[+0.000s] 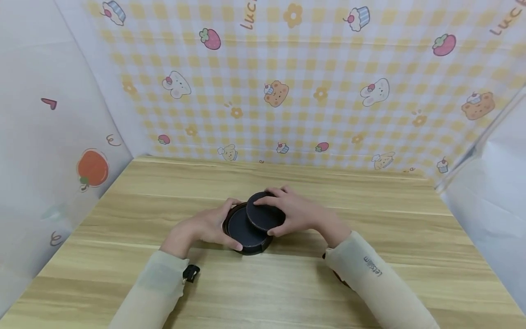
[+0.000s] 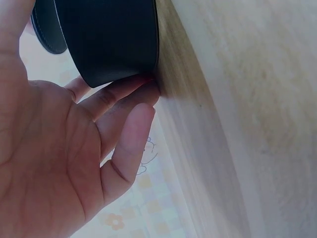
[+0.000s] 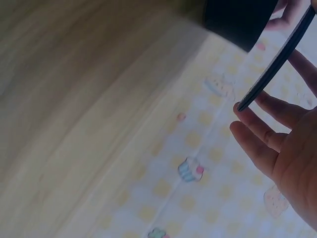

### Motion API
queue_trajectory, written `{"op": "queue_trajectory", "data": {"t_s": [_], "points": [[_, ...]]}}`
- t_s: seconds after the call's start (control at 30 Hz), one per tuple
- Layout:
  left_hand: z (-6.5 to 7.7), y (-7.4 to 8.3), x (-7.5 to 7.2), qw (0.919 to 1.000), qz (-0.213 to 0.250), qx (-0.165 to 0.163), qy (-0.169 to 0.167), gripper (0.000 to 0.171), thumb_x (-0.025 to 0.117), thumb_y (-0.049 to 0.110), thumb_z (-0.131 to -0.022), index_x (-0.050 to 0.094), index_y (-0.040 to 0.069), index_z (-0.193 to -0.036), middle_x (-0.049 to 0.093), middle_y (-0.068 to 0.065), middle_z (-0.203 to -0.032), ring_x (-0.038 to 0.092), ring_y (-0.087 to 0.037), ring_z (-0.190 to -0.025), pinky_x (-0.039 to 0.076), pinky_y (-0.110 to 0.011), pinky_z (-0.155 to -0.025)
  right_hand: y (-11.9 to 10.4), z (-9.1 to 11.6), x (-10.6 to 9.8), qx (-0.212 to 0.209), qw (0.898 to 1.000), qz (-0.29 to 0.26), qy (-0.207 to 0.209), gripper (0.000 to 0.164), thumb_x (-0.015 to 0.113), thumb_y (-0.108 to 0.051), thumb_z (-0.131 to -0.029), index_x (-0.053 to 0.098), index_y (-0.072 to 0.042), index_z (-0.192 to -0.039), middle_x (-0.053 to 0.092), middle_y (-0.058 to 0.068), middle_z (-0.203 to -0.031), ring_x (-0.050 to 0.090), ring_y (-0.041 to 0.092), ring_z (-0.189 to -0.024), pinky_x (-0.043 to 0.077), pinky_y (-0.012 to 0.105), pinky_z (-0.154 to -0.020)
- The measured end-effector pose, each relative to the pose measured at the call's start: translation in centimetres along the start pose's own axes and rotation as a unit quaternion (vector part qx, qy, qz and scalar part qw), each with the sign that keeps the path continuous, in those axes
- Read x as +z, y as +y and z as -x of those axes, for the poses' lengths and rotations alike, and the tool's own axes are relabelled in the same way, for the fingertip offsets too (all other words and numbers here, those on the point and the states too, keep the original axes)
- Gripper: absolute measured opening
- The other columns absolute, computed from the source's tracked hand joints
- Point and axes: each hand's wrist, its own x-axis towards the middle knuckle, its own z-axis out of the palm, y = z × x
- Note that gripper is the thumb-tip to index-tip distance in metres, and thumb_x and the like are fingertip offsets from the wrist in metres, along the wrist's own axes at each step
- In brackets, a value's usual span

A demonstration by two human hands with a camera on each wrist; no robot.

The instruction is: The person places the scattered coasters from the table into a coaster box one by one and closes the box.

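A round black coaster holder (image 1: 256,249) stands on the wooden table, with a dark disc lying inside it. My left hand (image 1: 210,225) grips the holder from the left, thumb at the near rim and fingers round the far side. The holder's smooth outer wall (image 2: 111,39) fills the top of the left wrist view. Above the holder's right part, my right hand (image 1: 297,211) holds a black stitched coaster (image 1: 263,214) by its edge. That coaster (image 3: 277,62) appears edge-on in the right wrist view, tilted and apart from the holder's wall (image 3: 237,22).
The wood-grain table (image 1: 263,292) extends around both hands. Behind it hangs a yellow-checked cloth (image 1: 255,123) with cartoon prints. White sheets close off the left side (image 1: 37,151) and the right side (image 1: 497,192). A black clip (image 1: 191,273) sits at the left sleeve's cuff.
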Motion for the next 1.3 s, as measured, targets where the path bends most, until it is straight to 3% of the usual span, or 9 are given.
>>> {"op": "queue_trajectory", "data": {"t_s": [0.23, 0.57, 1.0, 1.3], "points": [[0.0, -0.1, 0.0, 1.0000, -0.003, 0.008, -0.004, 0.108, 0.088, 0.052, -0.067, 0.025, 0.023, -0.149, 0.052, -0.011, -0.142, 0.056, -0.028, -0.122, 0.044, -0.049, -0.101, -1.5, -1.3, 1.1, -0.023, 1.000, -0.003, -0.020, 0.070, 0.077, -0.042, -0.083, 0.049, -0.030, -0.145, 0.030, 0.015, -0.160, 0.038, 0.032, -0.131, 0.046, 0.047, -0.100], [-0.1, -0.4, 0.1, 0.9997, 0.004, 0.024, -0.004, 0.108, 0.089, 0.051, -0.067, 0.025, 0.022, -0.149, 0.054, -0.010, -0.141, 0.058, -0.025, -0.119, 0.045, -0.047, -0.100, -2.9, -2.6, 2.2, -0.052, 0.998, 0.035, -0.024, 0.068, 0.077, -0.045, -0.083, 0.051, -0.030, -0.144, 0.039, 0.004, -0.151, 0.036, 0.023, -0.131, 0.047, 0.039, -0.098], [-0.1, -0.3, -0.1, 0.9992, 0.011, 0.038, -0.007, 0.105, 0.089, 0.048, -0.069, 0.027, 0.019, -0.148, 0.052, -0.013, -0.141, 0.057, -0.027, -0.119, 0.046, -0.048, -0.098, -2.9, -2.5, 2.5, -0.029, 0.998, 0.051, -0.028, 0.070, 0.077, -0.047, -0.083, 0.049, -0.033, -0.145, 0.034, 0.003, -0.157, 0.032, 0.024, -0.137, 0.045, 0.047, -0.101], [0.0, -0.1, 0.0, 0.9999, 0.001, 0.011, -0.006, 0.108, 0.088, 0.051, -0.068, 0.024, 0.022, -0.151, 0.050, -0.015, -0.144, 0.057, -0.028, -0.120, 0.045, -0.049, -0.099, -2.7, -2.0, 2.5, -0.025, 0.998, 0.055, -0.030, 0.070, 0.079, -0.044, -0.084, 0.050, -0.027, -0.145, 0.033, 0.006, -0.160, 0.034, 0.027, -0.135, 0.044, 0.048, -0.102]]}}
